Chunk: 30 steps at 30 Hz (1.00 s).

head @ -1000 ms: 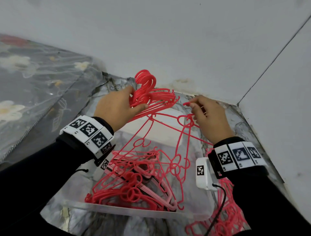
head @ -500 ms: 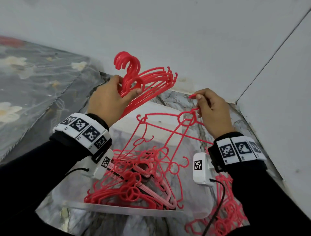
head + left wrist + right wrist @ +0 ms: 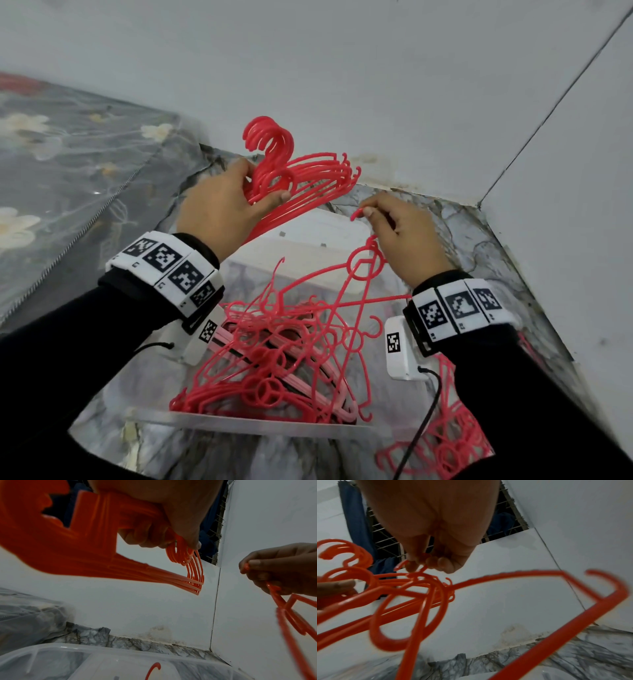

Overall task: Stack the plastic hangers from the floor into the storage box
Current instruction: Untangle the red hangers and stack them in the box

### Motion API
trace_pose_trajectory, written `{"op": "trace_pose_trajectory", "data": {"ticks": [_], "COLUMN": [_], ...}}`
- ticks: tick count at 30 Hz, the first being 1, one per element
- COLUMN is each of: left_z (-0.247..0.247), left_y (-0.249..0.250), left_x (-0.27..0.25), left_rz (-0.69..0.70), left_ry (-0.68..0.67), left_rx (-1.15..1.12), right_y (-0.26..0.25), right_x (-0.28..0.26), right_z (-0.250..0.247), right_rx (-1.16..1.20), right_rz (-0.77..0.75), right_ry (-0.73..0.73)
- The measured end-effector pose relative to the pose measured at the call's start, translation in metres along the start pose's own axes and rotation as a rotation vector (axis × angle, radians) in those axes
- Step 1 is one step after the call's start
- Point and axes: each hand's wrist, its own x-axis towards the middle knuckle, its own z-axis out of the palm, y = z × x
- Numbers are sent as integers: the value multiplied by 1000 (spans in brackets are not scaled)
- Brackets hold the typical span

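My left hand grips a bundle of several red plastic hangers by their necks, hooks up, above the far end of the clear storage box. In the left wrist view the bundle fills the upper left under my fingers. My right hand pinches the hook of a single red hanger, which hangs over the box. The right wrist view shows that hook between my fingertips and its frame swinging below. A tangled heap of red and pink hangers lies in the box.
More red hangers lie on the marble floor right of the box. White walls meet in a corner just behind it. A flowered mattress under plastic lies to the left. A white lid lies under the far end of the box.
My left hand has lifted the bundle up and away from the single hanger, turning its hooks upright. My right hand stayed beside it, keeping its pinch on the single hanger's hook.
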Motion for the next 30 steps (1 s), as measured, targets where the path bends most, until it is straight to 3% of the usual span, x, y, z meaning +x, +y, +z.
{"op": "trace_pose_trajectory", "data": {"ticks": [3, 7, 9, 11, 19, 24, 30], "left_z": [0, 1, 1, 1, 4, 11, 19], "left_y": [2, 4, 5, 4, -3, 1, 5], "left_x": [-2, -5, -6, -7, -6, -11, -19], "left_rz": [15, 45, 67, 83, 154, 187, 248], "left_ry": [-33, -81, -119, -155, -250, -340, -418], "left_rx": [24, 26, 26, 42, 96, 128, 193], "right_y": [-15, -30, -32, -30, -10, -10, -14], "right_x": [-5, -18, -24, -23, -2, 1, 1], "right_z": [11, 42, 54, 54, 21, 13, 14], "right_rx": [73, -195, -294, -296, 133, 367, 463], "right_rz": [-114, -224, -206, -154, 138, 217, 176], "right_ry": [-163, -556, -669, -646, -183, -152, -106]}}
